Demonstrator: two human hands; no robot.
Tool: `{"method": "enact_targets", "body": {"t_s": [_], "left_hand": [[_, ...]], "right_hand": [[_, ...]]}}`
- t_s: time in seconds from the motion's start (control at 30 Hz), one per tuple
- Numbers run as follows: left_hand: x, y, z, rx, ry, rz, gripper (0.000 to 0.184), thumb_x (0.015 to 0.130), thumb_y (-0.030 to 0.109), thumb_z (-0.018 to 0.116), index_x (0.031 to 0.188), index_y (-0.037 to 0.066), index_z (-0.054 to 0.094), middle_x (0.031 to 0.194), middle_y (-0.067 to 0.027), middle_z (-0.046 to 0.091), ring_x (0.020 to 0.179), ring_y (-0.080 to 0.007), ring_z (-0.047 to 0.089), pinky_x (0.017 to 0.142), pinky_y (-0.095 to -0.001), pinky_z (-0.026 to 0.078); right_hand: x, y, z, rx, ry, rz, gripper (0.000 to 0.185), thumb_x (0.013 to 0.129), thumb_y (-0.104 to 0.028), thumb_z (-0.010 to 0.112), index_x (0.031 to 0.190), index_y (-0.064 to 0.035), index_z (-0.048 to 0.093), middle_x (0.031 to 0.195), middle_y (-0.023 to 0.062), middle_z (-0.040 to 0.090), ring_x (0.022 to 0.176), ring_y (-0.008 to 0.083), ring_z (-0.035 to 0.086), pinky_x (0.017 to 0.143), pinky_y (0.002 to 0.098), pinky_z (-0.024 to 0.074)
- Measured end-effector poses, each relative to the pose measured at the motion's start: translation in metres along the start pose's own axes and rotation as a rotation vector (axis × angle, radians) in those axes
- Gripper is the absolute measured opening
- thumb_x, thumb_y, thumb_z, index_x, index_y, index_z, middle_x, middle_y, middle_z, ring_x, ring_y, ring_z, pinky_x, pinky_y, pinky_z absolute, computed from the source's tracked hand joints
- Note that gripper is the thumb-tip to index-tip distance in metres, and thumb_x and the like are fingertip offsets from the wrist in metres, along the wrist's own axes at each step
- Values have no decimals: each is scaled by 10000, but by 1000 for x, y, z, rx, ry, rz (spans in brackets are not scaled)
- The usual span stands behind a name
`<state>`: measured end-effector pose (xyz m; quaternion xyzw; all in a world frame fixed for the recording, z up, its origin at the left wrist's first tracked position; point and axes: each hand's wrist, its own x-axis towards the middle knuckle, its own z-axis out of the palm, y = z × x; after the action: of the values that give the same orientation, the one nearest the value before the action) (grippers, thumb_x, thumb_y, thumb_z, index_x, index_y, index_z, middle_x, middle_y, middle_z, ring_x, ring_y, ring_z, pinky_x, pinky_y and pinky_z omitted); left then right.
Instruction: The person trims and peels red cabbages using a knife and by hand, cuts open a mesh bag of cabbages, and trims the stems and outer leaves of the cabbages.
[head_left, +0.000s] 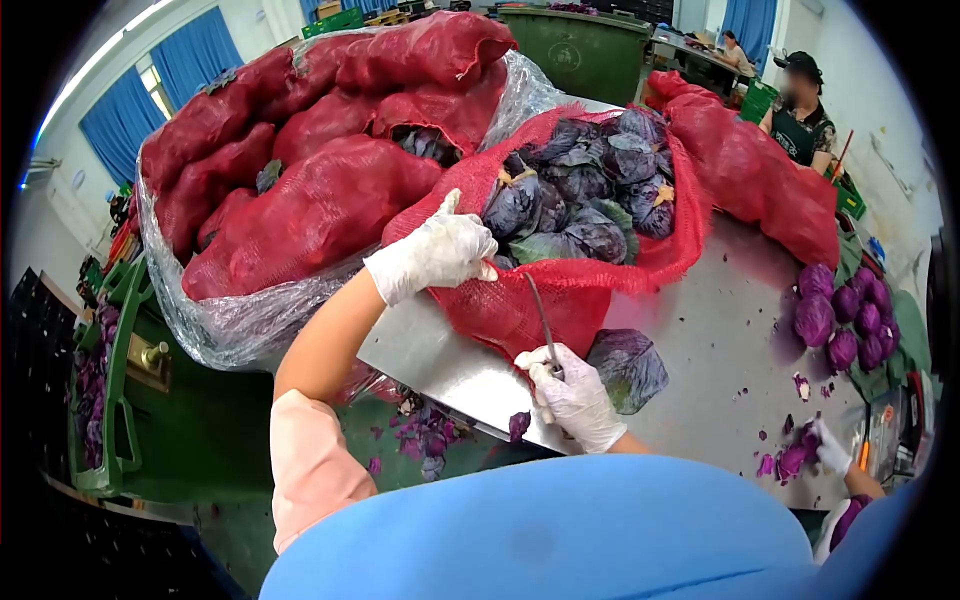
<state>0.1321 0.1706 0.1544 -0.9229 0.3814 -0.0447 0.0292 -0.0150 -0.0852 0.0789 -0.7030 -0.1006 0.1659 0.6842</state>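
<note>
An opened red mesh sack [530, 310] full of dark purple cabbages [575, 185] lies on the metal table. My left hand [440, 250], in a white glove, pinches the sack's near rim at its left side. My right hand [575, 395], also gloved, is closed round the handle of a knife [543, 318] below the sack. The thin curved blade points up toward the rim, close to my left fingers. A loose cabbage leaf [628, 370] lies just right of my right hand.
Full red sacks [320, 210] fill a plastic-lined bin at left; another sack [750, 170] lies behind right. Peeled cabbages [845, 320] sit on the metal table [700, 400]. A co-worker's gloved hand [830, 447] is near right. Another person [800, 115] stands behind. Green bins stand left and back.
</note>
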Motion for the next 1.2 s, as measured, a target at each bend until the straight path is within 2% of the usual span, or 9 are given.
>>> {"method": "enact_targets", "body": {"t_s": [0.13,0.17,0.27,0.43,0.53,0.73,0.93,1.07,1.2], "left_hand": [[-1,-11,12,-354,149,-38,329,909,391,738,837,78,668,810,-134,656,907,-380,625,990,-523,450],[-3,-10,15,-377,148,-83,311,924,332,723,784,82,605,766,-127,590,821,-345,579,1091,-518,403],[-7,-7,16,-400,193,-96,345,954,328,697,752,78,570,716,-114,542,776,-348,587,1086,-537,412],[-8,-8,13,-331,199,-69,340,943,333,701,761,73,582,719,-117,558,780,-337,608,1127,-538,384],[-12,-3,3,-379,187,-66,240,891,270,738,801,83,618,741,-88,608,806,-306,623,1141,-502,385],[-16,5,3,-491,215,-162,222,775,70,805,870,81,605,826,-67,626,890,-296,608,826,-430,481],[-15,4,3,-610,249,-108,244,757,-6,809,848,61,593,811,-69,603,830,-253,592,780,-375,485],[-17,-5,11,-932,199,-204,237,770,-57,803,807,53,596,796,-25,595,799,-162,575,744,-322,477],[-23,-2,9,-844,335,-76,208,772,-61,761,795,51,588,732,-37,598,725,-173,576,697,-328,479]], "right_hand": [[3,2,17,60,-9,47,224,1066,-258,581,1100,-51,661,695,-3,519,498,78,467,458,273,424],[5,0,21,51,3,65,233,1069,-267,580,1096,-49,654,683,-5,509,486,80,458,452,273,414],[11,-12,33,95,13,100,229,1067,-273,590,1059,-50,643,669,-11,494,467,73,443,434,271,397],[31,-2,45,225,100,-54,207,1052,-265,614,1002,-64,609,657,-12,487,450,75,435,398,272,361],[43,-7,45,207,64,63,214,1048,-265,613,981,-64,588,644,-10,483,432,90,435,398,278,364],[49,9,41,198,-59,229,205,1020,-267,628,992,-92,526,640,11,462,409,125,425,386,323,340],[74,-9,32,390,-283,358,178,1039,-242,550,1127,-93,594,678,-6,464,478,115,431,418,299,333],[46,-7,47,308,-310,341,159,1034,-201,559,1106,-64,597,636,6,474,427,104,428,402,285,380],[37,8,46,367,-310,302,158,1038,-221,571,1065,-66,569,630,6,473,418,110,430,393,294,378]]}}
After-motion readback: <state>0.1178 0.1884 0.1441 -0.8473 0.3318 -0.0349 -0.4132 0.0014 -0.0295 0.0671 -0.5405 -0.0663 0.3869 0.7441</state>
